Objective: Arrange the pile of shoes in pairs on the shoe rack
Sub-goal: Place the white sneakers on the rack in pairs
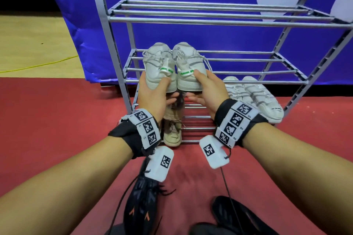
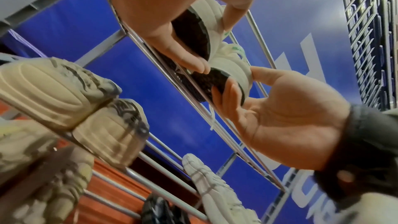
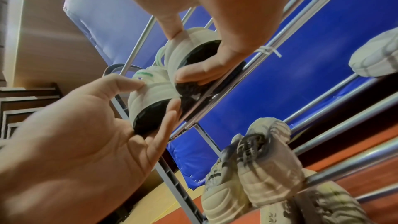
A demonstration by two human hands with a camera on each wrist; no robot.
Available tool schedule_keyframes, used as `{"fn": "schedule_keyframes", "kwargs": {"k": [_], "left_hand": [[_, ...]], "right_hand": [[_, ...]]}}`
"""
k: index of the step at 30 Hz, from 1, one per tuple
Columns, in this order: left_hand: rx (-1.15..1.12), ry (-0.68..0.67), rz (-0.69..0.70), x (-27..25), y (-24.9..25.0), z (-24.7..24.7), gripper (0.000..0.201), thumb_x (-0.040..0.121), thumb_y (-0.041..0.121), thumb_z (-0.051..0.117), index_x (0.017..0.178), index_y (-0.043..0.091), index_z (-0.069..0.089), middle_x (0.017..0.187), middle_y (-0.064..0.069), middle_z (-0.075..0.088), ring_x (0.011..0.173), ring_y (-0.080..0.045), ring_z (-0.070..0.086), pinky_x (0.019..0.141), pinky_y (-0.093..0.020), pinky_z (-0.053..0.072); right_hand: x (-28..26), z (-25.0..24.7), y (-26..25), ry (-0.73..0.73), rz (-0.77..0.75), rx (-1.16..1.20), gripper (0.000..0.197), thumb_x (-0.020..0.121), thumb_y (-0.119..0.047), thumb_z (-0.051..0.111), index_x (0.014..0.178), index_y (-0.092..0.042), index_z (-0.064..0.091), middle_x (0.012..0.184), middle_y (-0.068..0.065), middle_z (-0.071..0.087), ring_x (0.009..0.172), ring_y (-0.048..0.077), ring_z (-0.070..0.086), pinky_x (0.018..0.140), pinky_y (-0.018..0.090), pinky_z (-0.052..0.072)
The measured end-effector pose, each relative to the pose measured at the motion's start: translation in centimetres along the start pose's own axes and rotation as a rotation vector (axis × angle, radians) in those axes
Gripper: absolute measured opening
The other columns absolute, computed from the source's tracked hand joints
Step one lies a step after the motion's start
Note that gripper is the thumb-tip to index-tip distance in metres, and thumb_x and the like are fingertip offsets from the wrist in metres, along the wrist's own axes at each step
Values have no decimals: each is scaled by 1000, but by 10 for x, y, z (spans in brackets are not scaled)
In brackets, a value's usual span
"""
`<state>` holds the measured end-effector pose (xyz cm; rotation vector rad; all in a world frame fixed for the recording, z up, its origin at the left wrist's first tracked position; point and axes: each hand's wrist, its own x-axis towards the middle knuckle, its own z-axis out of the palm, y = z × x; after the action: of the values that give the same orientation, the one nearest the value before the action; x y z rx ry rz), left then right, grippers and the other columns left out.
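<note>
A pair of white sneakers with green heel tabs lies side by side, toes pointing in, on the middle shelf (image 1: 248,72) of the grey metal shoe rack. My left hand (image 1: 166,91) grips the heel of the left sneaker (image 1: 156,63), thumb on top and fingers under the dark sole. My right hand (image 1: 197,86) grips the heel of the right sneaker (image 1: 189,61) the same way. The left wrist view shows my left hand (image 2: 178,47) on one heel (image 2: 212,19). The right wrist view shows my right hand (image 3: 206,67) on the other heel (image 3: 189,45).
On the bottom shelf stand a beige pair (image 1: 172,131) at the left and a white pair with grey stripes (image 1: 254,95) at the right. Two black shoes (image 1: 141,202) (image 1: 235,213) lie on the red floor near me. The top shelf (image 1: 210,15) holds nothing. A blue panel stands behind the rack.
</note>
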<state>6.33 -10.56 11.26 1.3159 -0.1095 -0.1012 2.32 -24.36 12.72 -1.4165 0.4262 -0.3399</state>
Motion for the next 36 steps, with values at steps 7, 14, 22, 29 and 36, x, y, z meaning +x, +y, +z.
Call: {"fn": "schedule_keyframes", "kwargs": {"k": [7, 14, 22, 29, 36], "left_hand": [[83, 85, 31, 25, 8, -19, 47, 88, 23, 61, 133, 25, 49, 102, -10, 73, 64, -28, 73, 58, -30, 58], [240, 122, 75, 20, -3, -33, 85, 73, 46, 82, 142, 25, 38, 116, -1, 69, 64, -20, 75, 58, -31, 59], [203, 153, 224, 33, 5, -32, 62, 81, 21, 80, 136, 19, 51, 96, 18, 66, 67, 8, 68, 66, -25, 61], [329, 206, 181, 39, 0, -40, 70, 71, 47, 82, 132, 29, 53, 110, 15, 68, 99, -4, 66, 90, -25, 53], [289, 211, 198, 37, -4, -37, 66, 75, 38, 82, 133, 24, 54, 106, 18, 66, 92, 5, 63, 75, -6, 46]], "right_hand": [[14, 35, -11, -40, 27, 15, 35, 98, -39, 58, 125, -17, 60, 120, 10, 69, 76, 25, 76, 66, 29, 62], [4, 32, -3, -130, -29, -204, 37, 87, -43, 73, 117, -27, 59, 102, -4, 72, 63, 23, 75, 53, 28, 53], [16, 44, 6, -70, -158, -212, 49, 89, -28, 74, 128, -15, 49, 107, 4, 73, 60, 16, 74, 49, 24, 53], [19, 45, 13, -47, -154, -251, 53, 84, -33, 78, 129, -16, 53, 111, 5, 71, 65, 16, 73, 44, 19, 49], [20, 37, 19, -78, -157, -375, 63, 82, -45, 75, 134, -23, 48, 112, -2, 69, 68, 15, 75, 61, 47, 63]]}}
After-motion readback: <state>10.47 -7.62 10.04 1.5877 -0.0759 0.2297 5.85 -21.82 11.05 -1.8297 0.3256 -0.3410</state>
